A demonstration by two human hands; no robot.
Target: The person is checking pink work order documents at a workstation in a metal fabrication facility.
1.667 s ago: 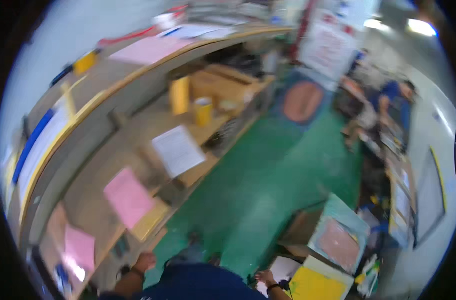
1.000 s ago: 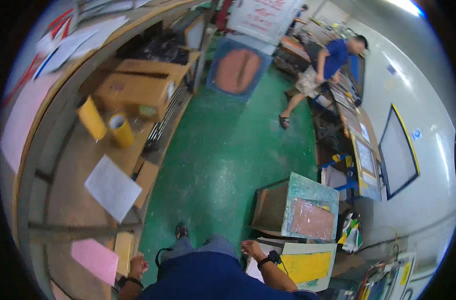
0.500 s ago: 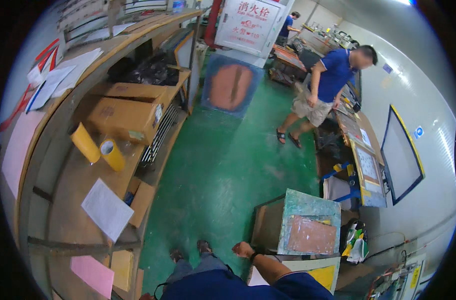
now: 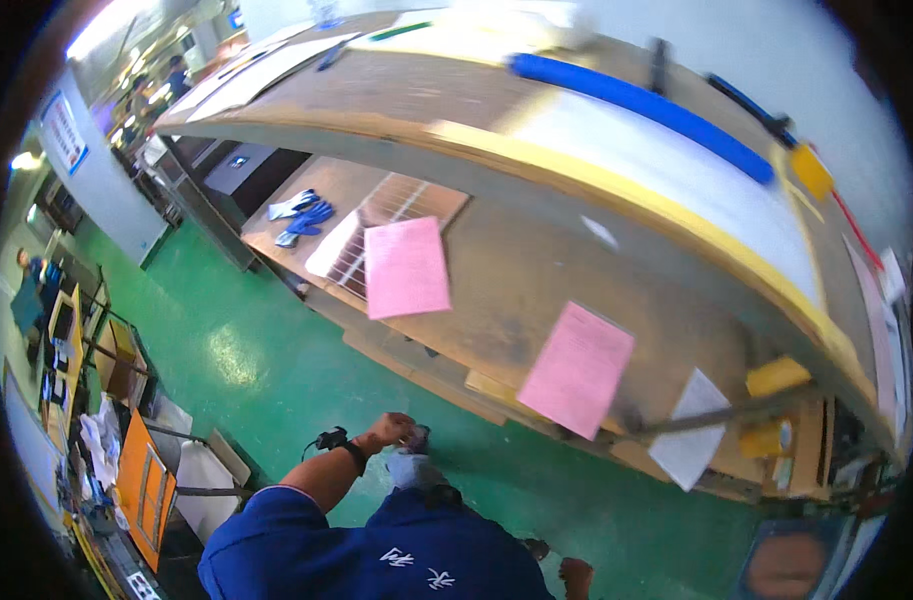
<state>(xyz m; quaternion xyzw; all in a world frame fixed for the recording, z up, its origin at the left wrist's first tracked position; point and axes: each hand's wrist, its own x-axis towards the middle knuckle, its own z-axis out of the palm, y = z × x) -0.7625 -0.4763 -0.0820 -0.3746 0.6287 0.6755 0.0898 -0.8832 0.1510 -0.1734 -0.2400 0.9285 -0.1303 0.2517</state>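
My left hand (image 4: 389, 431) hangs over the green floor, its fingers loosely bent and holding nothing that I can see. A dark strap with a small black device circles that wrist. Only part of my right hand (image 4: 576, 577) shows at the lower edge, low and right of my blue shirt; its fingers cannot be made out. Both hands are apart from the long wooden workbench (image 4: 536, 260) ahead. Along its lower shelf lie a pink sheet (image 4: 407, 268), a second pink sheet (image 4: 576, 370) and a white sheet (image 4: 691, 430).
A long blue roll (image 4: 641, 112) lies on the bench top. Blue-and-white gloves (image 4: 303, 216) rest at the shelf's far left. Yellow rolls (image 4: 766, 439) sit at its right end. An orange panel (image 4: 143, 490) stands to my left. People (image 4: 38, 285) are visible farther off.
My view has swung from the aisle to face the bench. My left arm has come into view, while my right hand is now mostly out of the picture.
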